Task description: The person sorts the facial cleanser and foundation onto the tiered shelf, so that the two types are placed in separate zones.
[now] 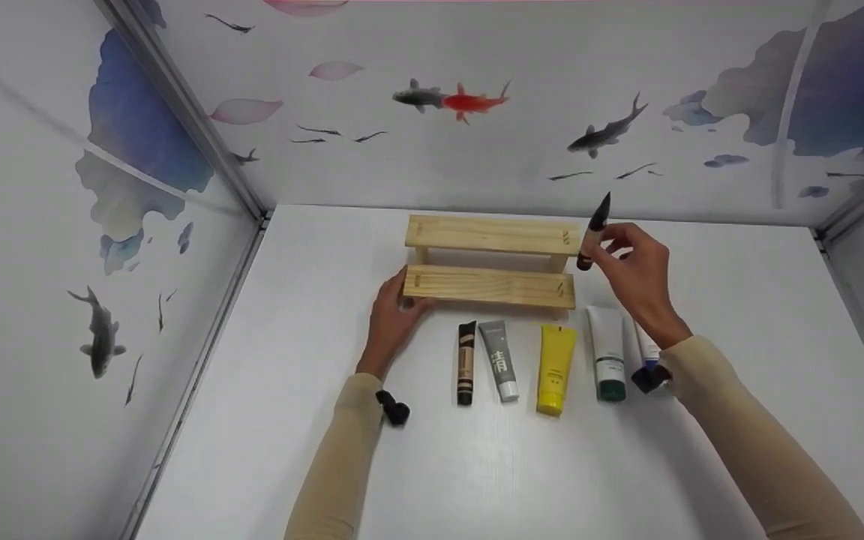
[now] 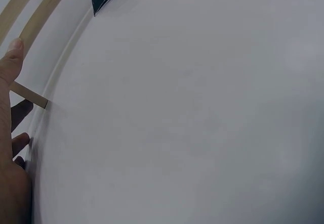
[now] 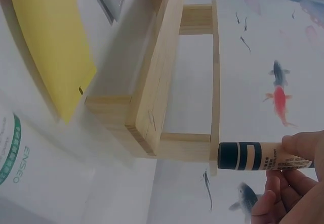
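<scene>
A two-step wooden rack (image 1: pixel 488 287) stands toward the back of the white table. My left hand (image 1: pixel 391 322) holds its left end, with the thumb at the front of the lower step and the other fingers around the side. Above the right end of the rack, my right hand (image 1: pixel 638 274) pinches a brown-and-black tube (image 1: pixel 598 221) between thumb and fingers. Its flat dark end points up and its black cap down. In the right wrist view, the cap of this tube (image 3: pixel 243 155) is close beside the edge of the upper step.
In front of the rack lie another brown-and-black tube (image 1: pixel 466 364), a grey tube (image 1: pixel 499 360), a yellow tube (image 1: pixel 556 367) and a white tube (image 1: pixel 607 349) with a green cap. A white-and-blue tube (image 1: pixel 648 346) is partly hidden by the right wrist. Fish-patterned panels (image 1: pixel 522 45) enclose the table.
</scene>
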A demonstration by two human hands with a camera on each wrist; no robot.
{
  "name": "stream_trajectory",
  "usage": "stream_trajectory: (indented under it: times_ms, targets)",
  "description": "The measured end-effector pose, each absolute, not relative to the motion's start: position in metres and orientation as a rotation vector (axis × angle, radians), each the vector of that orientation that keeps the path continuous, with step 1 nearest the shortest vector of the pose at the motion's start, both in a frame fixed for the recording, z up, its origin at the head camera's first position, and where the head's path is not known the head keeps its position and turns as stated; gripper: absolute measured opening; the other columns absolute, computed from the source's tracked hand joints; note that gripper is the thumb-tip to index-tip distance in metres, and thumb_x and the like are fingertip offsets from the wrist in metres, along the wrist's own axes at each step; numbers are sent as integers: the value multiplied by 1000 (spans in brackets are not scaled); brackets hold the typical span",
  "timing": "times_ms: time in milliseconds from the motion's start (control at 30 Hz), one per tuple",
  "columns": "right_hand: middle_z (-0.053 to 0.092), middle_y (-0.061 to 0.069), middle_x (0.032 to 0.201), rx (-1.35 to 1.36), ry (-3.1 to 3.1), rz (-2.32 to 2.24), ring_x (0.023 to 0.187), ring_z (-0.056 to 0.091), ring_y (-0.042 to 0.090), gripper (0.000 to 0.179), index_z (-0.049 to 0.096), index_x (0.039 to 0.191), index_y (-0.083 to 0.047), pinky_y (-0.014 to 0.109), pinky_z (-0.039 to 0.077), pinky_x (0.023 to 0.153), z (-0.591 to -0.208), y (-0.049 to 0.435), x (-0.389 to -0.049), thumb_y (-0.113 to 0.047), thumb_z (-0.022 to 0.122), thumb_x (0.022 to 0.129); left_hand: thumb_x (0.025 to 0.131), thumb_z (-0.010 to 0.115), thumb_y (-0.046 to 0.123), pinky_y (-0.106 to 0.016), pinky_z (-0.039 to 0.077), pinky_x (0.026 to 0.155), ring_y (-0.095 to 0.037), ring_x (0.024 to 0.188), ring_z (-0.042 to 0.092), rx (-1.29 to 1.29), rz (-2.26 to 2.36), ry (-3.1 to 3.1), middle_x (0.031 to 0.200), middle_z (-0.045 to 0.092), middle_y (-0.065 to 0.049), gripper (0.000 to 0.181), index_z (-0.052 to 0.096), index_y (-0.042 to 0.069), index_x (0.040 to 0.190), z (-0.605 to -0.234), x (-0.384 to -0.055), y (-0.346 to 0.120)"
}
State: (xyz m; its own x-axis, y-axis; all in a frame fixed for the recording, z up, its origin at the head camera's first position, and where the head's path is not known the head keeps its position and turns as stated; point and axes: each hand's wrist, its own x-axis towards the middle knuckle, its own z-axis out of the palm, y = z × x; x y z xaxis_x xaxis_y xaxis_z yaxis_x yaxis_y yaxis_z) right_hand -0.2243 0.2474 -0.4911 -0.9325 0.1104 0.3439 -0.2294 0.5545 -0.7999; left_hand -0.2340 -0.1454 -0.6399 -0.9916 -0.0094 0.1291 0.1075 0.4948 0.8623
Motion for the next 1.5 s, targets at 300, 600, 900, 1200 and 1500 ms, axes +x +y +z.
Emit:
stream_trajectory:
  times_ms: [300, 600, 900, 1200, 1500]
  targets:
    - [76, 12, 115, 156, -2427, 1335, 97, 64, 16, 27, 76, 123, -1, 20, 47, 81, -492, 228, -238, -19, 79, 103, 98, 84, 48, -48, 35, 130, -30, 155, 46, -70, -1513, -2625, 163, 53, -12, 92, 41, 15, 171, -638, -232, -146]
    - [77, 13, 113, 184, -2407, 1394, 96, 66, 19, 25, 76, 122, 0, 20, 48, 78, -485, 208, -256, -16, 78, 102, 97, 84, 51, -46, 33, 132, -29, 157, 44, -49, -1506, -2634, 166, 51, -12, 94, 40, 15, 172, -639, -234, -145]
    - [77, 12, 110, 237, -2398, 1430, 95, 67, 19, 22, 77, 118, -2, 20, 49, 76, -484, 191, -267, -15, 80, 101, 97, 86, 47, -49, 35, 131, -32, 156, 46, -86, -1491, -2615, 165, 52, -16, 93, 42, 10, 170, -640, -235, -146]
    - [78, 12, 111, 257, -2407, 1442, 96, 67, 21, 23, 77, 119, -2, 24, 47, 77, -487, 179, -274, -16, 81, 101, 95, 86, 51, -47, 37, 130, -31, 154, 48, -77, -1535, -2601, 165, 52, -15, 96, 42, 10, 170, -640, -234, -146]
    - [77, 12, 112, 312, -2387, 1446, 100, 69, 21, 23, 77, 121, -3, 25, 51, 80, -485, 163, -278, -18, 79, 104, 95, 85, 51, -46, 38, 129, -30, 154, 48, -75, -1542, -2593, 165, 53, -14, 94, 44, 11, 169, -640, -235, -147]
